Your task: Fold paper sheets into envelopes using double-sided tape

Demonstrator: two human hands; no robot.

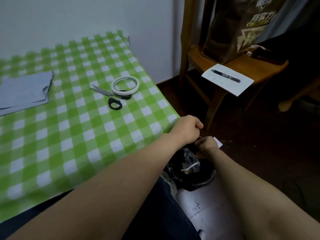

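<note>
Fingers (199,126) of the left hand (187,129) are curled into a loose fist, and whether they pinch anything I cannot tell. The right hand (206,144) sits just below it, fingers bunched, seemingly pinching a white slip (218,142) that pokes out past the knuckles. Both hands are off the table's right edge, over a black-lined bin (199,182) with a white strip (190,166) lying in it, so this looks like scrap or tape backing being dealt with. To do that well: keep the hands right over the opening and let go cleanly so nothing sticky clings to a fingertip. Both forearms reach out long and nearly straight, the left across the table corner, the right alongside the lap, wrists close together. Further out on the checked table (69,135), scissors (110,96) lie touching the double-sided tape roll (121,92). Paper sheets (24,89) sit stacked at the far left, well apart from the hands. Beyond, a wooden chair (195,57) carries a notebook (223,83) with a pen (225,75) on it.
</note>
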